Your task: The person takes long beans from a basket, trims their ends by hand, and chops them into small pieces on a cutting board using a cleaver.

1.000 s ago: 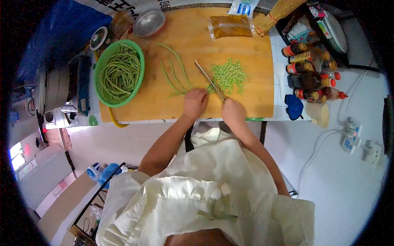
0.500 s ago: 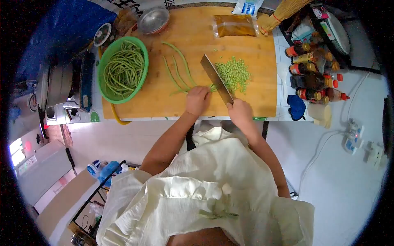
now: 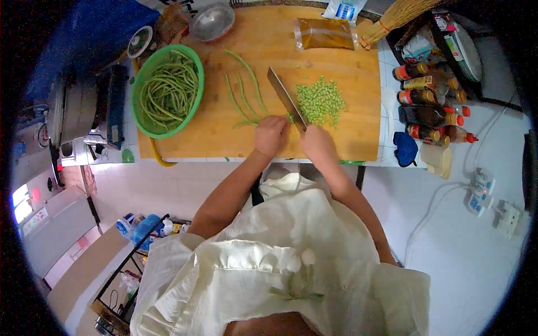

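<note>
In my right hand [image 3: 318, 144] is a cleaver [image 3: 287, 99], its blade angled up and to the left over the wooden board [image 3: 342, 143]. My left hand [image 3: 270, 136] is closed on the ends of some long green beans [image 3: 255, 84], which trail away from it up the board. The bean tips near the blade are mostly hidden by my fingers. Right of the blade lies a pile of chopped green bean pieces [image 3: 321, 101]. A green basket [image 3: 200, 92] full of whole long beans stands at the board's left side.
A metal bowl [image 3: 212, 22] and a bag of brown liquid [image 3: 326, 35] lie at the board's far side, near a straw brush [image 3: 392, 22]. Several sauce bottles [image 3: 420, 97] and a blue cloth-like item [image 3: 404, 148] are on the right. A yellow handle [image 3: 159, 154] pokes out below the basket.
The cleaver and my right hand have shifted left, closer to my left hand, and the blade now stands apart from the chopped pile. The view has tilted slightly.
</note>
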`<state>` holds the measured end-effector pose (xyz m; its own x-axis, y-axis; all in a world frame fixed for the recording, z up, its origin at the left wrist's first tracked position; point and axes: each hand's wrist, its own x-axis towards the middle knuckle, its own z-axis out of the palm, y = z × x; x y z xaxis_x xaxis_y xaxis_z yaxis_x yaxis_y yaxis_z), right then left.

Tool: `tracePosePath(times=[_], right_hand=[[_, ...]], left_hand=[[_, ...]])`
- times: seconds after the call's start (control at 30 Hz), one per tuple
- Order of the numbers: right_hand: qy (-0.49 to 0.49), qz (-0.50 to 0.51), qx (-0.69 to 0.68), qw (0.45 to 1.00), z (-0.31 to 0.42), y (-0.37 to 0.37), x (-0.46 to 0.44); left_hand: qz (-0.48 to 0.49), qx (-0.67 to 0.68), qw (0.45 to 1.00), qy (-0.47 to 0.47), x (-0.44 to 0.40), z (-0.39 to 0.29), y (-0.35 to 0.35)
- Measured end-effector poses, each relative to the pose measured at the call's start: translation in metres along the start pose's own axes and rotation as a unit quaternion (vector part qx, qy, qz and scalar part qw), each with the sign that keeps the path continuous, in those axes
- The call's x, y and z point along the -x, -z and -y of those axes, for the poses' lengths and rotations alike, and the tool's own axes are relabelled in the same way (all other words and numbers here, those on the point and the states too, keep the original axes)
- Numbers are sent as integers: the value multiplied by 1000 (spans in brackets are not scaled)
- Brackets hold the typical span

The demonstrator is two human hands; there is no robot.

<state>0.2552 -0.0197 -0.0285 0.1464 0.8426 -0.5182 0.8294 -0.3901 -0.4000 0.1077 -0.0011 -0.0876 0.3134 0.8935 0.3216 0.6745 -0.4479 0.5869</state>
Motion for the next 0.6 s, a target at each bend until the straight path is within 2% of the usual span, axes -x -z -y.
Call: tracePosePath(times=[0.17, 0.33, 0.4, 0.53, 0.6], right_hand=[[6, -3, -15, 1000, 12, 11, 9], [9, -25, 31, 999, -28, 4, 28], [7, -29, 35, 999, -39, 5, 29], [-6, -60, -2, 998, -51, 1, 24], [3, -58, -11, 998, -47, 9, 28]], left_hand=[[-12, 3, 999, -41, 2, 7, -5], [-16, 2, 999, -47, -2, 1, -1], [6, -32, 999, -9, -3, -5, 0], [-4, -29, 1000, -8, -9, -11, -8], [45, 20, 995, 91, -6, -11, -13]])
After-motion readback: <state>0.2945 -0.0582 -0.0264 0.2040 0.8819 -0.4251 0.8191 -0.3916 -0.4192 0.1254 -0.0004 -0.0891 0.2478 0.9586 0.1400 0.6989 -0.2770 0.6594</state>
